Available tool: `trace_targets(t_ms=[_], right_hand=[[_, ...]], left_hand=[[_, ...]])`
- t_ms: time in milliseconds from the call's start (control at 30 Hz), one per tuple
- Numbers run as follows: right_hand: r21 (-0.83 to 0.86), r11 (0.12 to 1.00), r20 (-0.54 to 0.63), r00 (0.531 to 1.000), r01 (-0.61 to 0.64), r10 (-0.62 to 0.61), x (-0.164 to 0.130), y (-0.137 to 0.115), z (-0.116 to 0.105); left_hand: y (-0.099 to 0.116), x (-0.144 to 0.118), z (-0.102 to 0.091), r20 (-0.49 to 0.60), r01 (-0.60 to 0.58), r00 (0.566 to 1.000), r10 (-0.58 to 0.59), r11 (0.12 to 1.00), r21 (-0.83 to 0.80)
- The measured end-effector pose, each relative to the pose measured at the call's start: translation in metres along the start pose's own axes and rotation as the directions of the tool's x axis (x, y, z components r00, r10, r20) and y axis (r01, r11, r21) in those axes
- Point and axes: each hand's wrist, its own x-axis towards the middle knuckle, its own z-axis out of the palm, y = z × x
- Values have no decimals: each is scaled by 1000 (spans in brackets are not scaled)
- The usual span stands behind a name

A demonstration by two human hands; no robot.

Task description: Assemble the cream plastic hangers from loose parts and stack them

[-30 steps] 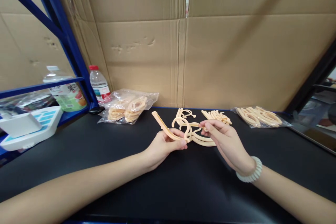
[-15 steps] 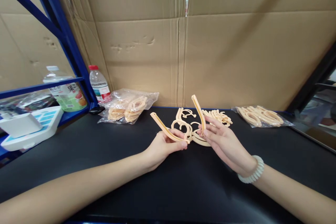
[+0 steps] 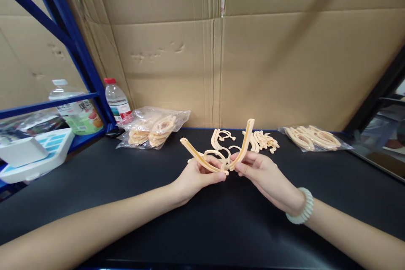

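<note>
Two beige curved plastic strips are held over the black table, their lower ends close together. My left hand (image 3: 198, 177) pinches one curved strip (image 3: 193, 152), which slants up to the left; a ring-shaped beige piece (image 3: 221, 152) shows just behind its lower end, and I cannot tell whether the two are joined. My right hand (image 3: 259, 168) grips the other curved strip (image 3: 247, 137) near its lower end, with its free end pointing up and slightly right. Loose hooks and arms of the same beige plastic (image 3: 264, 140) lie behind my hands, partly hidden by them.
A clear bag of beige parts (image 3: 155, 128) lies at the back left, another bag (image 3: 313, 138) at the back right. A red-capped bottle (image 3: 117, 101) and a blue frame (image 3: 76, 50) stand left. Cardboard (image 3: 164, 59) walls the back of the black table (image 3: 202, 228).
My right hand has moved left and turned its strip, so the free end now leans right and the lower end is near the left strip's. My left hand is almost still.
</note>
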Motion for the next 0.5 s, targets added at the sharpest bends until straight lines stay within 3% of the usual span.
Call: trace_targets(t_ms=[500], right_hand=[[-126, 989, 190, 980, 76, -52, 1, -6, 0]], left_hand=[[2, -3, 0, 73, -1, 997, -3, 998, 59]])
